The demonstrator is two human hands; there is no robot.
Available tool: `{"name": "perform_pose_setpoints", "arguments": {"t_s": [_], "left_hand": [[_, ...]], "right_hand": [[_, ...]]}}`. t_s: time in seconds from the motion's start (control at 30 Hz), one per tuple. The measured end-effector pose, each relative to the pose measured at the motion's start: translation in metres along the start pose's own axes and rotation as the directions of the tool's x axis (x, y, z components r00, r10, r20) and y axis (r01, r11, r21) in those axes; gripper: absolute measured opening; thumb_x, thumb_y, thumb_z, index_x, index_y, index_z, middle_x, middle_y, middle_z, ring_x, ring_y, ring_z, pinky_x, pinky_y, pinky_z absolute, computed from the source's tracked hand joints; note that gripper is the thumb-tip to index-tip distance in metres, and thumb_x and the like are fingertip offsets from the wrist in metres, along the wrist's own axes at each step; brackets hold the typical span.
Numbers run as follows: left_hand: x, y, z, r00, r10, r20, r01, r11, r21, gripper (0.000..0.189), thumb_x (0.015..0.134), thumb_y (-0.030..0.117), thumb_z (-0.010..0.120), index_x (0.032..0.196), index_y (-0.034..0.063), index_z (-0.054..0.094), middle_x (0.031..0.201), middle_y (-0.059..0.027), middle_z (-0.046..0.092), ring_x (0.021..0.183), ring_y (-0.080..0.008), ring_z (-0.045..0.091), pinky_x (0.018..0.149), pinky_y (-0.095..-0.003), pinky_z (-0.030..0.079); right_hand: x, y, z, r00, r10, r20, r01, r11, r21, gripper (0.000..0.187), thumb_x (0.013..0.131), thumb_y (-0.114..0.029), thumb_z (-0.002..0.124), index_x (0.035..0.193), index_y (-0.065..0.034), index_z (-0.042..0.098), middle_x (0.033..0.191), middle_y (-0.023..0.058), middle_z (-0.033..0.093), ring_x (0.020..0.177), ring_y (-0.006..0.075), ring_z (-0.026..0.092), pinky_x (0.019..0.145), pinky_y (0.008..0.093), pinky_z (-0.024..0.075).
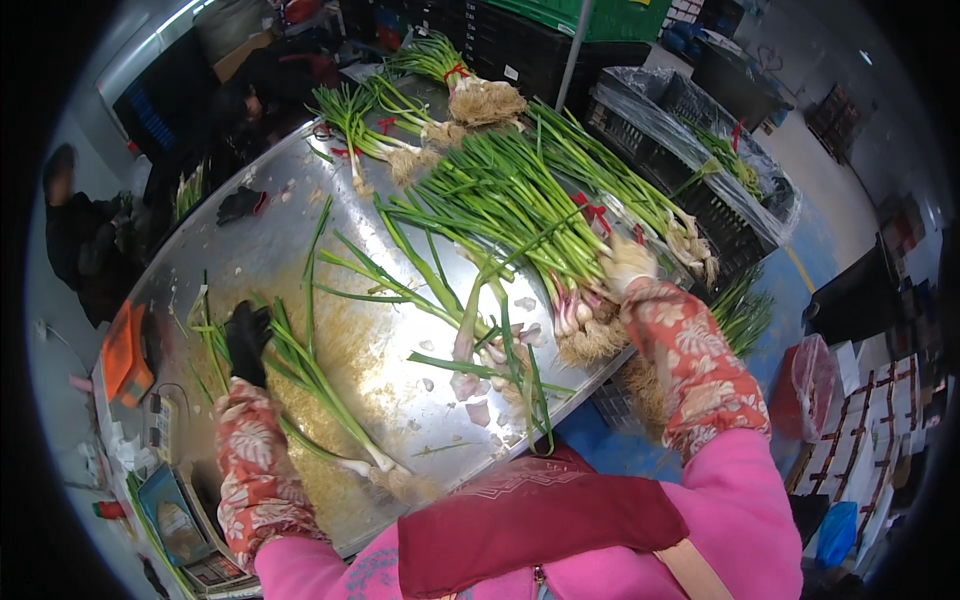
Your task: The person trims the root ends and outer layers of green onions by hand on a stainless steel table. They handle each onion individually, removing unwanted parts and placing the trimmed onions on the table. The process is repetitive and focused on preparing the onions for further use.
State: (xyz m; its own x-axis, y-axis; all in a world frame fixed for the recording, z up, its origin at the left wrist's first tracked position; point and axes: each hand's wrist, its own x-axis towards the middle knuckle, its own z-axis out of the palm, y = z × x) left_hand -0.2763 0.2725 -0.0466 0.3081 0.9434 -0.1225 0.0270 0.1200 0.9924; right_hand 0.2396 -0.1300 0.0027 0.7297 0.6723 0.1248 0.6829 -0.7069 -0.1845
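My left hand (248,339), in a black glove, is over some green garlic leaves at the left of the metal table (352,345); whether it grips any is hidden. Beside it lie loose green garlic stalks (330,397), their rooted white ends towards my body. My right hand (628,264), in a pale glove and blurred, is at the bulb end of a large pile of green garlic (510,202) with pinkish bulbs and matted roots. Red ties (592,212) lie right by that hand. Bent stalks and peeled skins (478,412) are scattered between my hands.
Tied garlic bunches (484,97) lie at the far end. Beyond the table's right edge stands a black crate (697,199) lined with clear plastic. An orange container (127,360) and a scale (163,427) are at the left. Another person (82,232) works at far left.
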Motion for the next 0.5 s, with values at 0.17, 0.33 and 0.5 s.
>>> {"name": "perform_pose_setpoints", "arguments": {"t_s": [0.17, 0.33, 0.5], "left_hand": [[-0.048, 0.026, 0.165, 0.917, 0.006, 0.399, 0.011, 0.999, -0.040, 0.038, 0.092, 0.029, 0.045, 0.125, 0.0097, 0.046, 0.101, -0.0087, 0.062, 0.090, -0.0174, 0.061, 0.075, -0.0288, 0.048], [-0.105, 0.039, 0.299, 0.579, -0.125, 0.806, 0.200, 0.980, 0.008, 0.040, 0.093, 0.028, 0.043, 0.125, 0.0048, 0.046, 0.104, -0.0116, 0.062, 0.096, -0.0192, 0.059, 0.083, -0.0312, 0.047], [-0.169, 0.074, 0.385, 0.386, 0.219, 0.896, 0.468, 0.791, -0.395, 0.056, 0.093, 0.044, 0.040, 0.132, 0.0032, 0.036, 0.119, -0.0162, 0.053, 0.110, -0.0255, 0.053, 0.094, -0.0377, 0.041]], "right_hand": [[0.002, 0.030, -0.036, 0.965, 0.067, 0.255, -0.130, 0.962, 0.241, 0.035, 0.081, -0.038, 0.056, 0.092, -0.0044, 0.062, 0.085, 0.0106, 0.062, 0.079, 0.0265, 0.059, 0.071, 0.0393, 0.0448], [-0.069, -0.007, -0.099, 0.949, -0.126, 0.287, -0.253, 0.232, 0.939, 0.034, 0.089, -0.028, 0.052, 0.108, -0.0011, 0.055, 0.079, 0.0005, 0.056, 0.065, 0.0075, 0.050, 0.056, 0.0210, 0.0415], [-0.131, -0.055, -0.075, 0.872, -0.279, 0.402, -0.464, -0.208, 0.861, 0.043, 0.090, -0.018, 0.053, 0.127, 0.0014, 0.042, 0.099, 0.0049, 0.059, 0.081, 0.0088, 0.056, 0.070, 0.0194, 0.0454]]}}
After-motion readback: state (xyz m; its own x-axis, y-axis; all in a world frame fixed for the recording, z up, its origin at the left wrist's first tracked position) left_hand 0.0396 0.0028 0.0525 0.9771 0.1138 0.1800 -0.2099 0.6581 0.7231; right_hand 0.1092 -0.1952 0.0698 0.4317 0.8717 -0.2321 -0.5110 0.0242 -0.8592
